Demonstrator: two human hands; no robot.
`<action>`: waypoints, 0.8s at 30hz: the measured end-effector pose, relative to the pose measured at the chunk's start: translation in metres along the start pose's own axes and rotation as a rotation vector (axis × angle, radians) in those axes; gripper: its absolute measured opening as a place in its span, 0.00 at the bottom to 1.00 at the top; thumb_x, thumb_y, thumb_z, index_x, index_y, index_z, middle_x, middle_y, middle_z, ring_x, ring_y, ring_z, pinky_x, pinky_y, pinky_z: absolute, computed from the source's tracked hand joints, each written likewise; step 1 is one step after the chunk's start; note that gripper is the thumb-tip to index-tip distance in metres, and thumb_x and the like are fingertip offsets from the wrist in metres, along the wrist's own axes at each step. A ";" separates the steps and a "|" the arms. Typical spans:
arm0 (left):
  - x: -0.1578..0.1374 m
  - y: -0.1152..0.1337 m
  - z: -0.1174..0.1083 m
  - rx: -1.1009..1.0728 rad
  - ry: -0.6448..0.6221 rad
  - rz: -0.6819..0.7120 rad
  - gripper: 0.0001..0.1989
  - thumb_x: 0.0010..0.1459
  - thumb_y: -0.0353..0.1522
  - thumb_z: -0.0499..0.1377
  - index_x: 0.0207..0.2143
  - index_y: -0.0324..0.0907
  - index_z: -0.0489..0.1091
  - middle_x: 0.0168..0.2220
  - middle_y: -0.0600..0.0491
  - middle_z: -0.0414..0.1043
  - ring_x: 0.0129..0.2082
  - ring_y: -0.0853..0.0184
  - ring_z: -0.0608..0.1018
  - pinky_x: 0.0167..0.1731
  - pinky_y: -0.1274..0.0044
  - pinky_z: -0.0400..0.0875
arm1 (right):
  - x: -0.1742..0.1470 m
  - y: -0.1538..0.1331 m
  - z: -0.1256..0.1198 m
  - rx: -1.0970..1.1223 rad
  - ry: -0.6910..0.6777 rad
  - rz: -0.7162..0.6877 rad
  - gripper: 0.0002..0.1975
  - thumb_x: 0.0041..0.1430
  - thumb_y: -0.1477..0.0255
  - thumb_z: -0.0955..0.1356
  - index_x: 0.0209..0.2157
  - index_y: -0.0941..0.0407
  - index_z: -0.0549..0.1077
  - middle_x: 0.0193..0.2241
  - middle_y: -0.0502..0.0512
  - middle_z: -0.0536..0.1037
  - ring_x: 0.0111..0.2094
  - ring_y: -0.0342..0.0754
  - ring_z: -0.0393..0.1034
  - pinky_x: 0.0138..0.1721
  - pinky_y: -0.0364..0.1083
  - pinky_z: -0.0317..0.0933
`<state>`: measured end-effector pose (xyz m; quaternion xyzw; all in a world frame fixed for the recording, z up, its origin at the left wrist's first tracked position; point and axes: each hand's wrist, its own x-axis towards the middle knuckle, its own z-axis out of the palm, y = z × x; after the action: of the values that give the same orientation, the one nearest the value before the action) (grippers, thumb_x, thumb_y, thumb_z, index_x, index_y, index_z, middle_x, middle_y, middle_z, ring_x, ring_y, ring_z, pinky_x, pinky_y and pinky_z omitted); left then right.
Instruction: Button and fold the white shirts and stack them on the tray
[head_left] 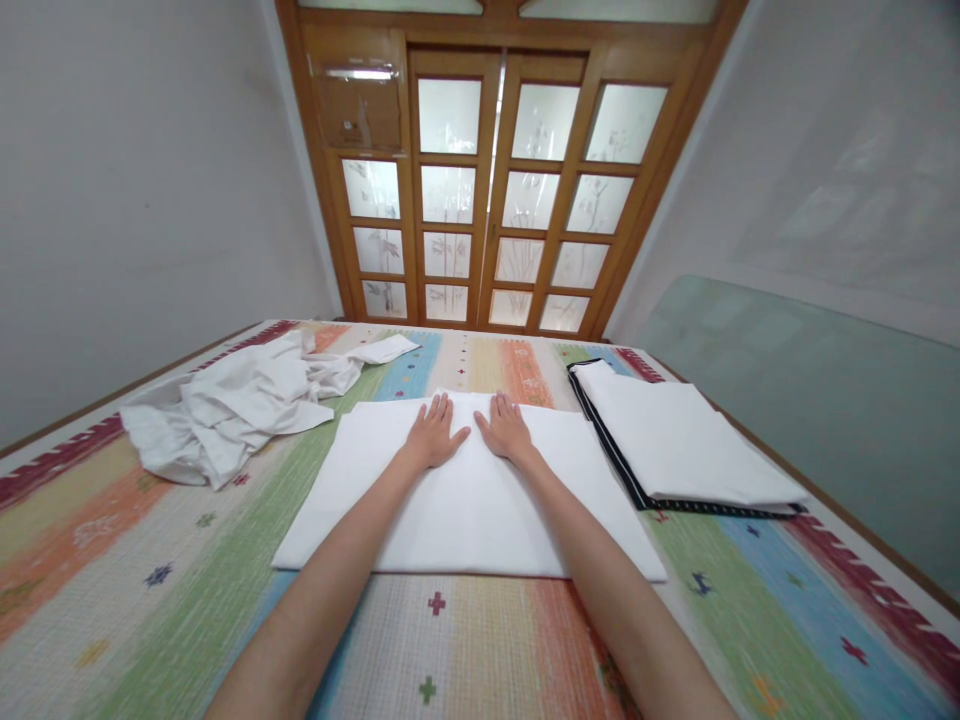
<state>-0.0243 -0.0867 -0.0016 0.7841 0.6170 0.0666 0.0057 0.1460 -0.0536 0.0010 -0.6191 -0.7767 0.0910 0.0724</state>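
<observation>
A white garment, probably a shirt (472, 520), lies folded flat into a wide shape in front of me; its exact kind is hard to tell. My left hand (435, 432) rests palm down near its far edge, fingers stretched out. Beside it, my right hand (506, 428) lies flat on the same cloth, with the two thumbs pointing toward each other and a small gap between them. Neither hand grips anything. The cloth's near edge runs straight beneath my forearms.
To the left lies a crumpled white garment (240, 400). On the right, a folded white cloth (690, 440) sits on a black one (622, 465). All rest on a colourful striped cover (202, 590). A pale green headboard-like panel (810, 400) borders the right; wooden glazed doors (487, 200) stand beyond.
</observation>
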 end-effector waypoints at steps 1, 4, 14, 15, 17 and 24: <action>0.002 -0.001 0.000 -0.005 -0.001 -0.002 0.41 0.66 0.51 0.36 0.68 0.27 0.43 0.70 0.37 0.38 0.70 0.55 0.43 0.66 0.63 0.41 | -0.001 0.000 0.000 -0.005 0.000 -0.003 0.39 0.69 0.56 0.46 0.68 0.72 0.41 0.70 0.68 0.36 0.71 0.54 0.29 0.67 0.52 0.27; 0.011 -0.005 0.000 -0.019 -0.009 -0.014 0.41 0.66 0.51 0.34 0.69 0.28 0.42 0.70 0.37 0.38 0.70 0.57 0.43 0.67 0.63 0.41 | -0.004 0.000 0.000 -0.021 -0.005 -0.009 0.39 0.69 0.56 0.46 0.68 0.73 0.41 0.70 0.68 0.36 0.71 0.54 0.29 0.67 0.53 0.28; 0.022 -0.010 0.006 -0.022 0.015 -0.020 0.40 0.66 0.51 0.34 0.69 0.32 0.44 0.70 0.39 0.39 0.70 0.56 0.44 0.66 0.61 0.42 | -0.010 0.003 0.002 -0.082 0.029 -0.150 0.37 0.69 0.57 0.47 0.69 0.69 0.45 0.70 0.65 0.41 0.70 0.57 0.31 0.67 0.56 0.32; 0.021 -0.009 0.007 -0.018 0.015 -0.021 0.40 0.66 0.51 0.34 0.69 0.32 0.43 0.70 0.39 0.39 0.70 0.56 0.44 0.66 0.62 0.42 | -0.012 0.003 0.002 -0.090 0.031 -0.184 0.36 0.70 0.57 0.47 0.69 0.68 0.46 0.70 0.64 0.42 0.70 0.56 0.32 0.67 0.56 0.32; 0.020 -0.009 0.006 -0.012 0.015 -0.024 0.39 0.66 0.51 0.34 0.69 0.31 0.43 0.71 0.39 0.38 0.70 0.57 0.44 0.66 0.62 0.41 | -0.015 0.004 0.002 -0.104 0.034 -0.242 0.34 0.70 0.59 0.48 0.69 0.66 0.47 0.70 0.62 0.43 0.70 0.56 0.33 0.67 0.56 0.32; 0.011 -0.008 0.001 -0.007 0.007 -0.030 0.36 0.68 0.47 0.34 0.69 0.32 0.43 0.71 0.41 0.38 0.70 0.57 0.44 0.66 0.62 0.43 | -0.026 0.010 -0.003 -0.097 -0.016 -0.242 0.35 0.70 0.56 0.48 0.69 0.64 0.46 0.70 0.60 0.42 0.70 0.54 0.34 0.67 0.56 0.34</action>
<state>-0.0290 -0.0742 -0.0022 0.7745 0.6285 0.0715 0.0070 0.1616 -0.0770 0.0015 -0.5229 -0.8497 0.0486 0.0466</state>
